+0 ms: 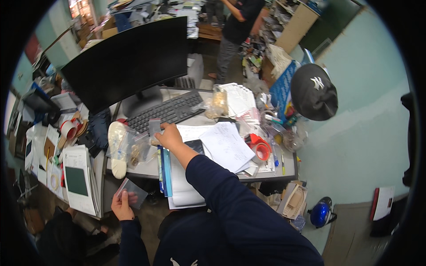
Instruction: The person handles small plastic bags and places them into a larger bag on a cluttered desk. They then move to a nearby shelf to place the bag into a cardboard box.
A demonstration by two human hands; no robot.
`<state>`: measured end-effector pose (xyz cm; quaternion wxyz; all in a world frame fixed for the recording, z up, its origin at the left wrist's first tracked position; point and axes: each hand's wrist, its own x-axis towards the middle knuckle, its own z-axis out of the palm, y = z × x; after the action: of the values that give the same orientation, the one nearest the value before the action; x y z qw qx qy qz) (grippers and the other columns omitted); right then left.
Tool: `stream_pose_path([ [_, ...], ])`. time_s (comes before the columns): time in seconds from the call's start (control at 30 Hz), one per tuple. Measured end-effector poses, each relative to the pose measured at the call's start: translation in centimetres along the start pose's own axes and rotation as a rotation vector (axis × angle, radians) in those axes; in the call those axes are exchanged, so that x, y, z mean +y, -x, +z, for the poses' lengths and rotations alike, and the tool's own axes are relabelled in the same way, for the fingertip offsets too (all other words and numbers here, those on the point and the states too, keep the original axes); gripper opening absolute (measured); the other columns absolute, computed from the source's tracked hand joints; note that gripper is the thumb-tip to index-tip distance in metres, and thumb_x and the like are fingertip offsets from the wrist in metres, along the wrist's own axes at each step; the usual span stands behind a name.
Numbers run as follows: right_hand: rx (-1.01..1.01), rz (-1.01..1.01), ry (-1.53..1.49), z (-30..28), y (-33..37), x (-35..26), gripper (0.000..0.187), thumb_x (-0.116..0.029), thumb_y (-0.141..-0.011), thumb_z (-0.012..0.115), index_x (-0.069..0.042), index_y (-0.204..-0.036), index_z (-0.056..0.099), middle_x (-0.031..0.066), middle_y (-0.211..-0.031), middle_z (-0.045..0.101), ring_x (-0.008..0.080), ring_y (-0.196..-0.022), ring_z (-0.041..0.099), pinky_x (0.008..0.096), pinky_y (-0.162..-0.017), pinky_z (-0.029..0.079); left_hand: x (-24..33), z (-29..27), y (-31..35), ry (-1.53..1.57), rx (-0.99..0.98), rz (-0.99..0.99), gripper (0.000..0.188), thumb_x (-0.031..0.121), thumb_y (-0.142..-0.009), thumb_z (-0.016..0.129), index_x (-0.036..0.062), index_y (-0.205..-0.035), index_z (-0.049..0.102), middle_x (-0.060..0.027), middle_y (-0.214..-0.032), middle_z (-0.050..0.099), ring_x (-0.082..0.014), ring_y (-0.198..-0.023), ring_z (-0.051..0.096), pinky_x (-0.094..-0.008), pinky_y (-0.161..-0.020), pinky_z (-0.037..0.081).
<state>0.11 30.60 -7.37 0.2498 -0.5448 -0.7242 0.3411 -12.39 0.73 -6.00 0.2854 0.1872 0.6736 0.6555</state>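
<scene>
Low at the left, beyond the desk's front edge, my left hand (121, 206) pinches a clear zip bag (137, 195) with a red line along its top. I cannot make out anything inside it. Over the desk, my right hand (170, 136) has its fingers closed at the edge of a smaller clear zip bag (154, 126), just in front of the black keyboard (171, 111). To the left of that hand lie more clear bags (139, 150) with small brownish pieces in them, beside a white shoe sole (117, 148).
A large black monitor (133, 62) stands behind the keyboard. Papers (227, 146), a red tape dispenser (261, 148) and pens lie to the right. A stack of papers (76, 177) rests at the left. One person (237, 26) stands at the back; another (66, 239) is low at lower left.
</scene>
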Motion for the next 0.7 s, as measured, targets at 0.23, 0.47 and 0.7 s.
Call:
stream_pose_path([
  [0.23,0.427,-0.126,-0.349,-18.0,3.6,12.4,0.020,-0.013,-0.088,0.070,-0.003,-0.105,0.069,0.0100,-0.096,0.070,0.0159,-0.081,0.065,0.0313,-0.074,0.052,0.7,3.8,-1.0,-0.005,-0.095,0.014,0.021,0.019,-0.098,0.064,-0.0004,-0.104,0.064,-0.0106,-0.081,0.070,-0.0177,-0.060,0.066,-0.0276,-0.055,0.052],
  [0.47,0.780,0.218,0.132,-36.9,8.3,23.4,0.014,-0.013,-0.085,0.065,-0.003,-0.091,0.073,0.0158,-0.083,0.072,0.0293,-0.077,0.070,0.0391,-0.071,0.054,1.7,11.0,-0.6,-0.014,-0.232,0.028,0.020,0.018,-0.097,0.064,-0.0013,-0.102,0.064,-0.0108,-0.079,0.069,-0.0181,-0.060,0.066,-0.0289,-0.056,0.054],
  [0.7,0.421,0.392,0.611,-39.9,4.6,24.2,0.023,-0.025,-0.086,0.065,-0.010,-0.100,0.074,0.0175,-0.098,0.072,0.0352,-0.093,0.069,0.0462,-0.082,0.055,3.9,16.5,0.2,-0.032,-0.367,0.054,0.020,0.019,-0.097,0.065,0.0006,-0.105,0.064,-0.0105,-0.081,0.069,-0.0189,-0.061,0.066,-0.0295,-0.056,0.055],
])
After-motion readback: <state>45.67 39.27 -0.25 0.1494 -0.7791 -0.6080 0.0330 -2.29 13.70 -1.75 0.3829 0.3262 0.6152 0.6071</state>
